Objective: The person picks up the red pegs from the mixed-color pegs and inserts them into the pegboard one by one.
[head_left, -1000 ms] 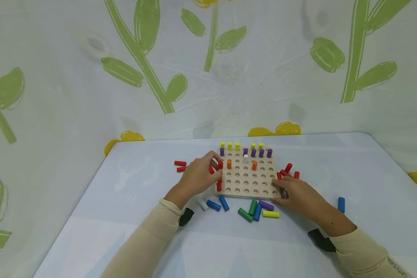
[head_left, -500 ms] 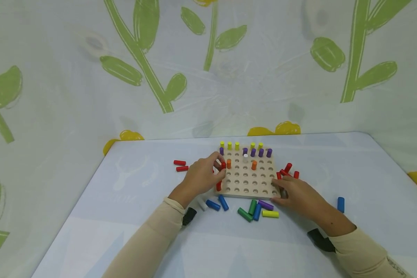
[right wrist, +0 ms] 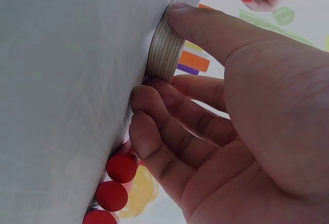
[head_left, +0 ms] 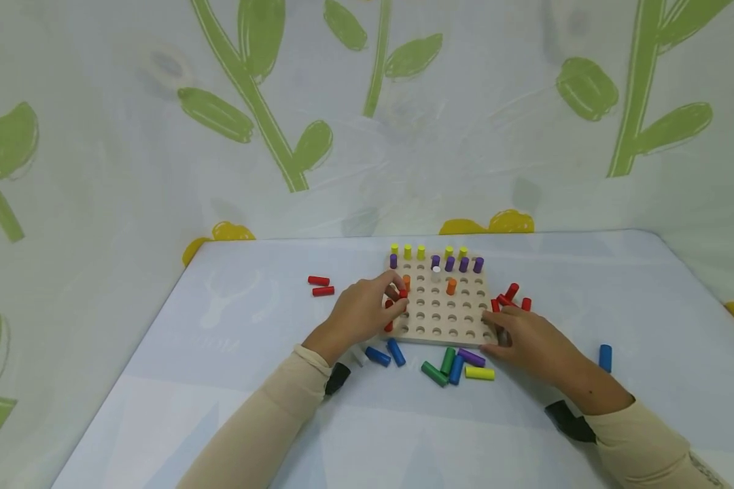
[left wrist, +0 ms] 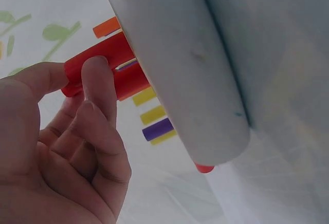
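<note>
A wooden pegboard [head_left: 428,336] lies on the table, with yellow pegs [head_left: 408,252] standing in its far row and purple pegs [head_left: 464,264] in the row before it. Over the board's left part my left hand [head_left: 357,309] pinches a red peg [left wrist: 100,57] between thumb and fingers; whether its lower end sits in a hole cannot be told. Another red peg [head_left: 389,319] stands along the left edge, partly hidden by the hand. My right hand [head_left: 529,339] grips the near right corner, thumb on the board's edge [right wrist: 167,49] in the right wrist view.
Loose red pegs lie left [head_left: 323,291] and right [head_left: 511,292] of the board. In front are blue [head_left: 378,356], green [head_left: 434,373], purple [head_left: 472,358] and yellow pegs [head_left: 480,373]. One blue peg [head_left: 605,358] lies far right. Orange pegs [head_left: 451,286] and a white peg [head_left: 436,274] stand in holes.
My left hand has moved a little to the right with the red peg, from the board's left edge inward. My right hand keeps its place on the corner.
</note>
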`<state>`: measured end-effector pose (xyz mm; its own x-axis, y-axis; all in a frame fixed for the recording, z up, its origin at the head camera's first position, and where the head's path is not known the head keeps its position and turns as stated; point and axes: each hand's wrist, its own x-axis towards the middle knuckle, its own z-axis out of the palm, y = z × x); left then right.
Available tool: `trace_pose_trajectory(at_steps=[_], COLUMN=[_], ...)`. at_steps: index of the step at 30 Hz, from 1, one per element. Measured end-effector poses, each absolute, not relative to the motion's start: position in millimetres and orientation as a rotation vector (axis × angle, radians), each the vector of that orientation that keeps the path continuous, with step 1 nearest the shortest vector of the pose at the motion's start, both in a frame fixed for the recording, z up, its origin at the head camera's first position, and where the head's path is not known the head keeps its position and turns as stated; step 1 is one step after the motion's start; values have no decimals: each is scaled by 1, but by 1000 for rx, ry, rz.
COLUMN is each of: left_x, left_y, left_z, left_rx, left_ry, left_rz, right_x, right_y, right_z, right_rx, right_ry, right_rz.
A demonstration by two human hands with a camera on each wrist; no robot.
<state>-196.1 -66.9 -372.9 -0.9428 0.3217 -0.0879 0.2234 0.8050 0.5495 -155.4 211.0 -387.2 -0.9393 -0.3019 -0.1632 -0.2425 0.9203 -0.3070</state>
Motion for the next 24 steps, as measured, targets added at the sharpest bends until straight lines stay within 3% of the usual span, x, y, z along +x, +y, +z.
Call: trace_pose_trajectory(at_steps=[24], left_x=[-200], left_y=[-68], left_z=[-381], left_rx=[460], left_ry=[2785], left_rz=[784], right_x=[-157], right_y=[214], right_z=[-389], right_rx=[-448], right_ry=[2885], right_rz=[-456])
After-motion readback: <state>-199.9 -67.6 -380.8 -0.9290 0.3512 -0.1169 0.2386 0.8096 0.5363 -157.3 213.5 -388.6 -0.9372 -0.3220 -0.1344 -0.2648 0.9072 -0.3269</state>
